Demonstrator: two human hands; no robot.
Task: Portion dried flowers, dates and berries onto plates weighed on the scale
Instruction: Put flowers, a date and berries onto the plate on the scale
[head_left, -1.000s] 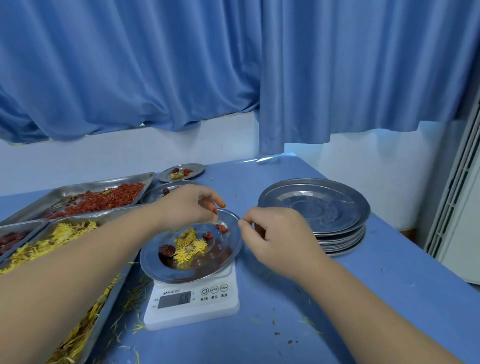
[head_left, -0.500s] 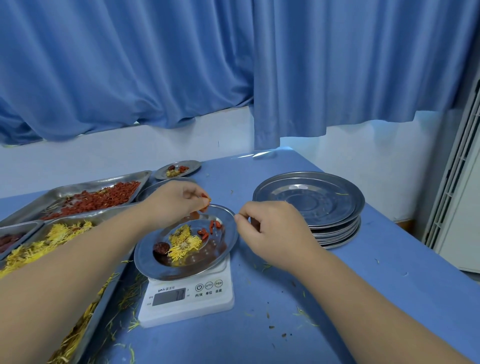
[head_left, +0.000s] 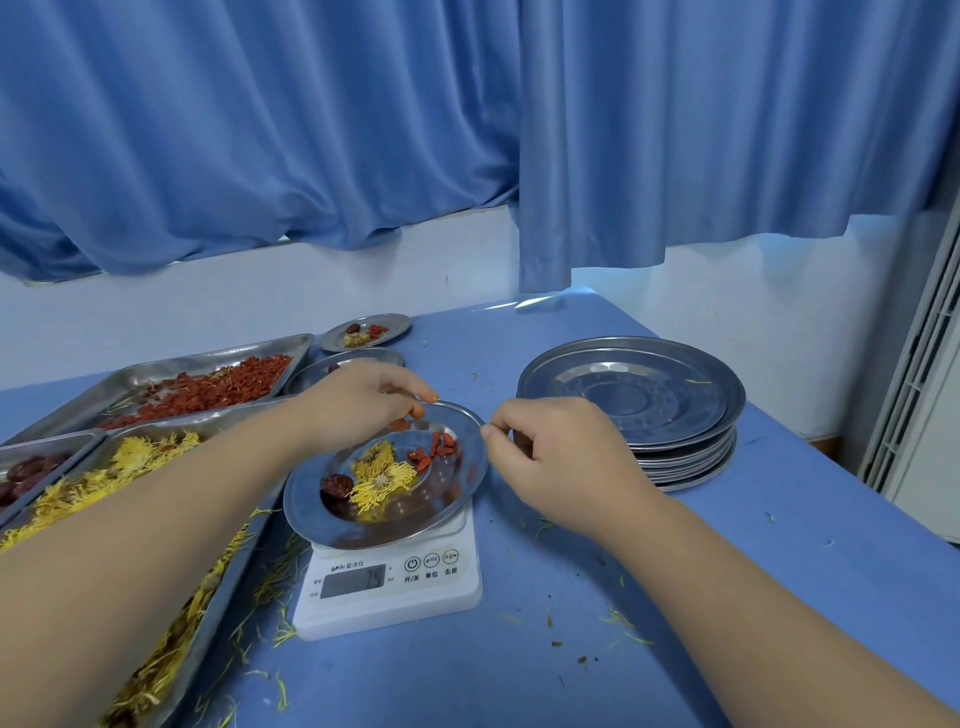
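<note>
Plate (head_left: 304, 512) sitting on scale (head_left: 395, 597), centre near, carrying date (head_left: 336, 486), dried flowers (head_left: 382, 475), few berries (head_left: 439, 449). Left hand (head_left: 358, 400) hovering over far rim, pinching more berries, likely dropping singly to fine-tune weight. Right hand (head_left: 556, 447) pinching right rim, seemingly steadying plate. Berry tray (head_left: 298, 345) lying far left, within reach.

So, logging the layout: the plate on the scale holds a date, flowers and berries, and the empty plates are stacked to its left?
No. The head view shows the empty plates stacked right of the plate on the scale; rest holds.
</note>
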